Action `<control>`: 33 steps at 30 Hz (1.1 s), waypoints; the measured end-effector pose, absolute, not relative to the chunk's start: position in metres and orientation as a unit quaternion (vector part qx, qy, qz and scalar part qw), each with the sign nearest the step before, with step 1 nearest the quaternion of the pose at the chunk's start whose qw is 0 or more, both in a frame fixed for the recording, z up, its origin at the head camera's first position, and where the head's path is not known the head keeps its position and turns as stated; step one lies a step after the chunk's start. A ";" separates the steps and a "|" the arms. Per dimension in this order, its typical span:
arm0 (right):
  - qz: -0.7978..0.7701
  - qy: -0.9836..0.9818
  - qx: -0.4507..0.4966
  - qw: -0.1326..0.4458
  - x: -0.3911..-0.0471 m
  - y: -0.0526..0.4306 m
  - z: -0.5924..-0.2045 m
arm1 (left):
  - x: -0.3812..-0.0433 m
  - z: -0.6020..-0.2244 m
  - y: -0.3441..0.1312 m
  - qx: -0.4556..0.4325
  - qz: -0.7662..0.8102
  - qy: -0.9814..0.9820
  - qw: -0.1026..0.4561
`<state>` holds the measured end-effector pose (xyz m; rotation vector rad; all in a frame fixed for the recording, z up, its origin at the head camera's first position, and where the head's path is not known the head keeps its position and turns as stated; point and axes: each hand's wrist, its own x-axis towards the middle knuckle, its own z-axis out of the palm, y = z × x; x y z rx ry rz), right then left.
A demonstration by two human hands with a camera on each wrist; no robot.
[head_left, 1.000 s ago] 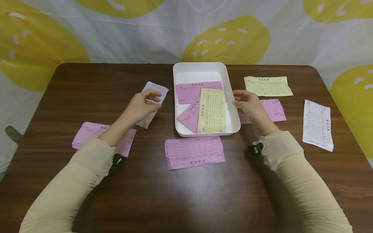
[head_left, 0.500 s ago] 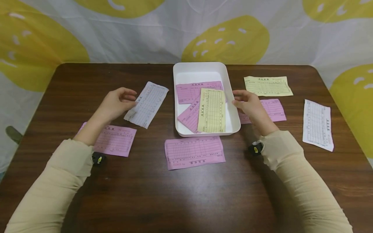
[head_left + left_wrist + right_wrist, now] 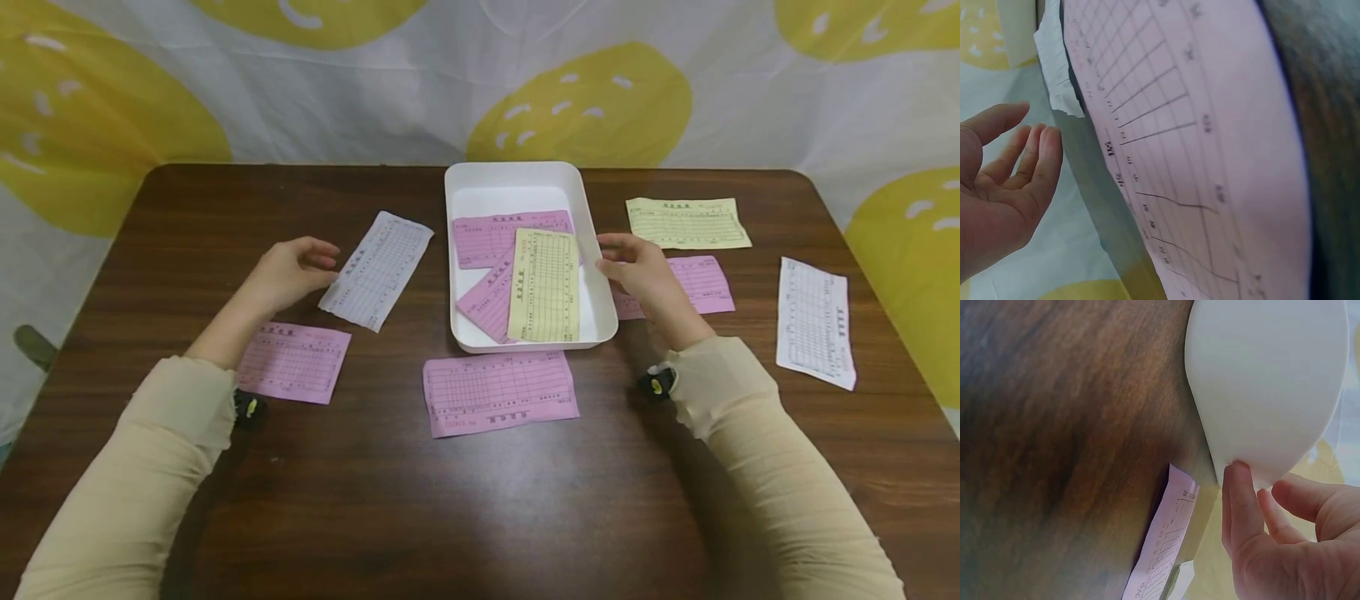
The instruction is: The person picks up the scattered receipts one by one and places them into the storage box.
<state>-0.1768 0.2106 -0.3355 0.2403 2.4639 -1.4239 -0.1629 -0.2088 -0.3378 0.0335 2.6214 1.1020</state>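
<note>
My left hand (image 3: 288,275) is just left of a white printed slip (image 3: 378,271), fingertips near its edge, fingers loosely bent with nothing between them. The left wrist view shows that hand (image 3: 1010,194) with thumb and fingers apart. Under the left forearm lies a pink slip (image 3: 296,367), partly covered. My right hand (image 3: 641,279) touches the right side of a white tray (image 3: 510,196); in the right wrist view its fingertips rest against the tray's outer wall (image 3: 1266,381). Inside the tray, a yellow slip (image 3: 543,287) overlaps two pink slips (image 3: 480,242).
A pink slip (image 3: 501,396) lies in front of the tray. Right of it are another pink slip (image 3: 705,283), partly behind the right hand, a yellow slip (image 3: 686,223) and a white slip (image 3: 813,321). A lemon-print cloth (image 3: 337,100) hangs behind the brown table (image 3: 480,517).
My left hand has drawn back leftward from over the white slip, uncovering it; the slip stays on the table. The right hand has stayed at the tray.
</note>
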 end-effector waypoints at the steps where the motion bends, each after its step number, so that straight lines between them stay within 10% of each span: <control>1: -0.494 0.853 0.083 0.143 -0.177 0.210 -0.335 | -0.164 -0.339 -0.209 0.012 0.378 0.913 0.153; 33: -0.496 0.850 0.100 0.146 -0.177 0.210 -0.335 | -0.172 -0.347 -0.196 -0.006 0.294 0.938 0.185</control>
